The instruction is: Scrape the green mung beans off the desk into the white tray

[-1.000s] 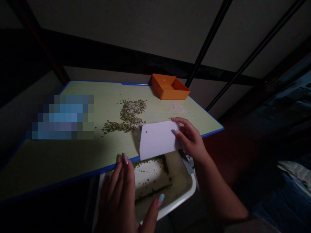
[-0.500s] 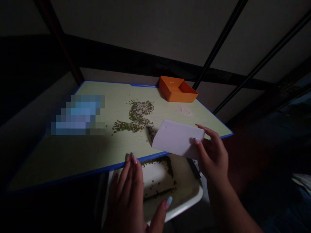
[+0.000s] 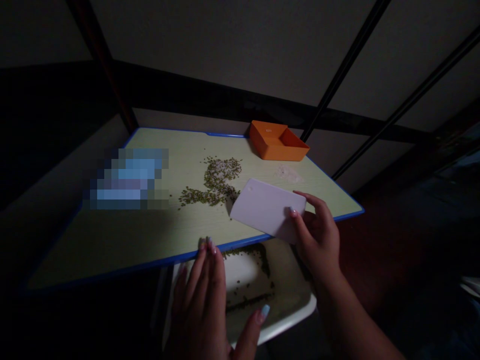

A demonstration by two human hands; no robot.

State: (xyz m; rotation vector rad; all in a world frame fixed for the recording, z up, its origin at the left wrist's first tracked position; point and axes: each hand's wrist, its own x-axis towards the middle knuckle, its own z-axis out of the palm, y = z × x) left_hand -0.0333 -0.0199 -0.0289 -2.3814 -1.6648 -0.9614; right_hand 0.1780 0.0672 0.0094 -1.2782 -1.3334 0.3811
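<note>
My right hand [image 3: 318, 235] grips a thin white scraper [image 3: 268, 207], thumb on its upper face and fingers behind. The scraper is tilted over the table's near edge, its left end beside a scattered pile of small green seeds or beans [image 3: 221, 175]; it hides a few of them. Stretched out, my left hand [image 3: 206, 290] has its fingertips at the blue table edge and its thumb spread; it holds nothing. Below the edge, partly behind my left hand, sits a white tub [image 3: 288, 322] with more green grains along its inside.
An orange open box [image 3: 281, 147] stands at the far right of the pale table [image 3: 157, 230]. Before it lies a patch of whitish powder or grains [image 3: 288, 173]. A blurred-out bluish object [image 3: 131, 180] is on the left. Dark-framed panels rise behind.
My right hand has moved the scraper left over the table, closer to the green pile, covering some loose grains. My left hand stays at the edge. The view has shifted slightly.
</note>
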